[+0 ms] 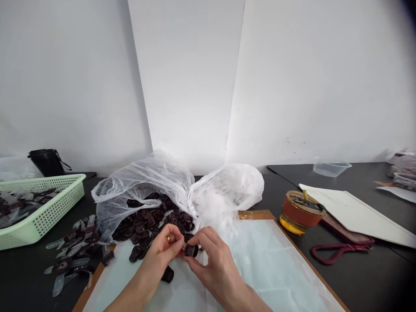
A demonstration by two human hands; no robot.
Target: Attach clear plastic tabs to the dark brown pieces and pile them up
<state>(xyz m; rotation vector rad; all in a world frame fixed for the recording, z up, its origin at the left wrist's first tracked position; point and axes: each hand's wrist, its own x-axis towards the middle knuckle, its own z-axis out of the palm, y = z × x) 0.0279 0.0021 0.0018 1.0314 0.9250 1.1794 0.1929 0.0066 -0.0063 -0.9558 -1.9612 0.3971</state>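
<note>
My left hand (158,258), with a gold ring (168,238) on one finger, and my right hand (211,260) meet at the middle of the view. Their fingertips pinch a small dark brown oval piece (191,250) between them. A heap of similar pieces (150,226) spills from an open white plastic bag (139,184) just beyond my left hand. A few loose ones lie on the pale sheet (273,268) under my wrists, one (167,274) close below my left hand.
To the left, dark pieces with clear straps (73,253) lie on the black table (364,277), beside a green plastic basket (43,216) holding more. On the right are a red-and-gold spool (299,212), a red cord (338,252), a white folder (354,212) and a clear plastic tub (331,169).
</note>
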